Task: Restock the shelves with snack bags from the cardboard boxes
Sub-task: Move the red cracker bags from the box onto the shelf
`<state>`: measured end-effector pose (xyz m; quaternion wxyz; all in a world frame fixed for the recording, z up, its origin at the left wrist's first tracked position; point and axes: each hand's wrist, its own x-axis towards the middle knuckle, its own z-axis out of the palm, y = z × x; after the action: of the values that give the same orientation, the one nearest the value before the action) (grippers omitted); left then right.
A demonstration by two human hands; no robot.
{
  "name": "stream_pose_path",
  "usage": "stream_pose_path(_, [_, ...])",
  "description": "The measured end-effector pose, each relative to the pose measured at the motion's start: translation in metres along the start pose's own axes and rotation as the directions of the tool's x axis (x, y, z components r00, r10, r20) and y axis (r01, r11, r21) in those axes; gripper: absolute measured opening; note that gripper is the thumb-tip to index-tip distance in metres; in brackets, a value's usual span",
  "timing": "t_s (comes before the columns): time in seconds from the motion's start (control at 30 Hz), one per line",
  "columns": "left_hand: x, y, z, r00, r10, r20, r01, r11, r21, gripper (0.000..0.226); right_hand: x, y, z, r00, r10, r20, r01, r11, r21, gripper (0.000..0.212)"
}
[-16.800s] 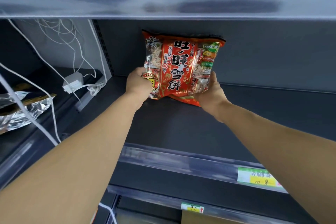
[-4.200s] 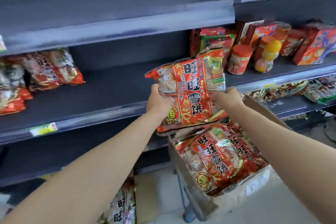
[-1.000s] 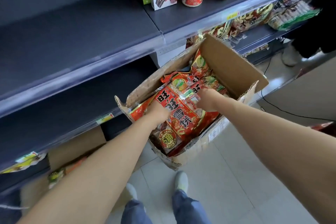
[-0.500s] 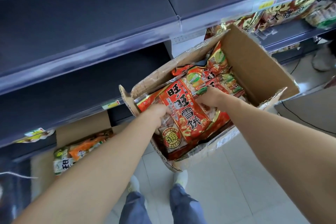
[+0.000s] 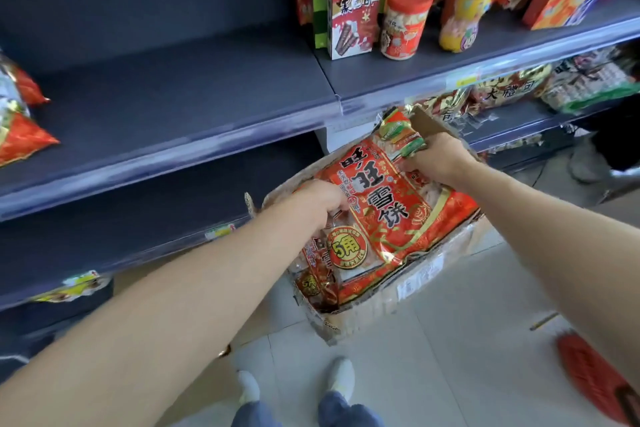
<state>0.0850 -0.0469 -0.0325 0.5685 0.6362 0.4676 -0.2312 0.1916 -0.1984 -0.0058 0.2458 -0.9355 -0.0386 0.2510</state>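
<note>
Standing just short of the cardboard box (image 5: 381, 305), the person's shoes (image 5: 341, 376) face its torn near wall; a red brush (image 5: 588, 374) lies on the floor to the box's right; above the box's open top both hands hold one snack bag (image 5: 391, 218), over the other bags (image 5: 317, 282) packed inside; the left hand (image 5: 322, 201) curls its fingers over the bag's left edge, toward the box's near left; the right hand (image 5: 438, 163) pinches the bag's green top corner, toward the box's far right; the bag's long axis slants from the box's near left to its far right; the bag likely goes next to the shelf (image 5: 173, 97), whose bare board lies beyond the box and up to its left, so the left hand, nearer that side, would lead while the right swings the far end round; two more bags (image 5: 20, 139) lie on that board far to the box's left; a jar (image 5: 405, 21) stands above the box's far edge.
</note>
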Motion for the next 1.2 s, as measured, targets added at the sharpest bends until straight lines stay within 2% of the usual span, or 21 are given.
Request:
stream_pose_path(0.07, [-0.013, 0.007, -0.005, 0.998, 0.064, -0.007, -0.064, 0.997, -0.031, 0.012, -0.011, -0.013, -0.017, 0.999, -0.036, -0.022, 0.036, 0.999, -0.018, 0.046])
stream_pose_path(0.17, [-0.032, 0.018, -0.022, 0.978, 0.186, -0.096, -0.192, 0.980, -0.049, 0.018, -0.025, -0.037, -0.037, 0.992, -0.096, -0.087, 0.095, 0.995, -0.014, 0.047])
stream_pose_path(0.23, [-0.045, 0.027, -0.046, 0.949, 0.279, -0.146, -0.281, 0.960, 0.008, 0.009, -0.033, -0.056, -0.041, 0.982, -0.148, -0.120, 0.152, 0.988, 0.023, 0.045])
stream_pose_path(0.3, [-0.055, 0.032, -0.075, 0.911, 0.339, -0.235, -0.335, 0.941, 0.057, 0.028, -0.039, -0.078, -0.037, 0.969, -0.205, -0.139, 0.218, 0.971, 0.093, 0.041])
stream_pose_path(0.33, [-0.059, 0.032, -0.091, 0.888, 0.355, -0.292, -0.352, 0.934, 0.065, 0.030, -0.041, -0.091, -0.031, 0.962, -0.231, -0.145, 0.248, 0.961, 0.119, 0.039])
stream_pose_path(0.4, [-0.063, 0.028, -0.123, 0.835, 0.365, -0.411, -0.389, 0.921, 0.026, 0.010, -0.042, -0.118, -0.014, 0.946, -0.292, -0.138, 0.310, 0.942, 0.127, 0.034])
stream_pose_path(0.43, [-0.064, 0.023, -0.140, 0.803, 0.363, -0.473, -0.412, 0.911, 0.001, 0.013, -0.041, -0.133, -0.003, 0.934, -0.332, -0.129, 0.347, 0.931, 0.115, 0.031])
stream_pose_path(0.47, [-0.062, 0.018, -0.157, 0.789, 0.354, -0.502, -0.425, 0.905, -0.031, 0.032, -0.042, -0.147, 0.008, 0.921, -0.371, -0.117, 0.382, 0.919, 0.095, 0.028])
stream_pose_path(0.57, [-0.063, 0.004, -0.204, 0.793, 0.339, -0.505, -0.457, 0.880, -0.127, 0.063, -0.042, -0.188, 0.042, 0.894, -0.442, -0.072, 0.446, 0.894, 0.037, 0.025])
stream_pose_path(0.7, [-0.056, -0.008, -0.264, 0.803, 0.322, -0.502, -0.468, 0.862, -0.195, 0.074, -0.040, -0.243, 0.086, 0.858, -0.513, -0.016, 0.513, 0.855, 0.078, 0.025])
stream_pose_path(0.8, [-0.046, -0.011, -0.307, 0.823, 0.272, -0.499, -0.426, 0.876, -0.226, 0.085, -0.032, -0.282, 0.116, 0.856, -0.517, 0.022, 0.513, 0.852, 0.103, 0.034])
stream_pose_path(0.9, [-0.036, -0.010, -0.342, 0.831, 0.279, -0.481, -0.435, 0.864, -0.252, 0.086, -0.020, -0.316, 0.141, 0.862, -0.506, 0.042, 0.497, 0.858, 0.132, 0.039])
stream_pose_path(1.07, [-0.002, -0.001, -0.392, 0.766, 0.324, -0.555, -0.492, 0.851, -0.182, 0.084, 0.008, -0.358, 0.173, 0.870, -0.492, 0.034, 0.476, 0.856, 0.200, 0.047])
stream_pose_path(1.2, [0.033, 0.005, -0.417, 0.709, 0.365, -0.604, -0.542, 0.830, -0.134, 0.086, 0.028, -0.385, 0.190, 0.867, -0.497, -0.025, 0.491, 0.845, 0.213, 0.044])
